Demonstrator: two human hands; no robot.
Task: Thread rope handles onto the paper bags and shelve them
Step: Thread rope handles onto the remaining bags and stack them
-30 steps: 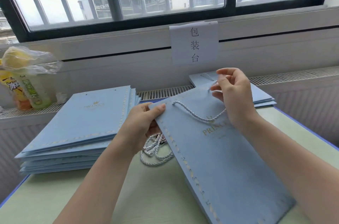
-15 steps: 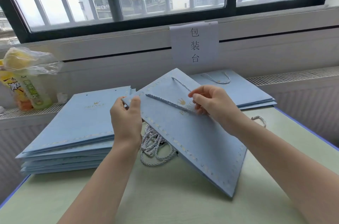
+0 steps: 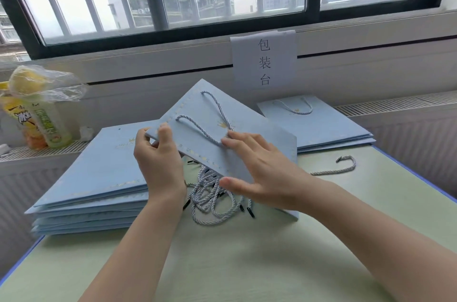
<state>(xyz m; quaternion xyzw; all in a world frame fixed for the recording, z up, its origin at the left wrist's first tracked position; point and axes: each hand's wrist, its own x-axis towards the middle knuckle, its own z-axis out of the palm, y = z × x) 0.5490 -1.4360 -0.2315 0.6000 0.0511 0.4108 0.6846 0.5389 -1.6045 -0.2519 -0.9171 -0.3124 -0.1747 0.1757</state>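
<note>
Your left hand (image 3: 158, 161) pinches the bag (image 3: 237, 138) at its near-left edge, held tilted above the loose ropes (image 3: 212, 198). Right hand (image 3: 262, 170) lies on it, fingers spread, touching the handle (image 3: 205, 128). Finished stack (image 3: 319, 126) lies far-right; right hand nearer.

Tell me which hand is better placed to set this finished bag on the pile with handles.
Right. The right hand lies flat on the bag, on the side facing the pile with handles. The left hand pinches the bag's corner on the far side, by the unthreaded stack.
</note>
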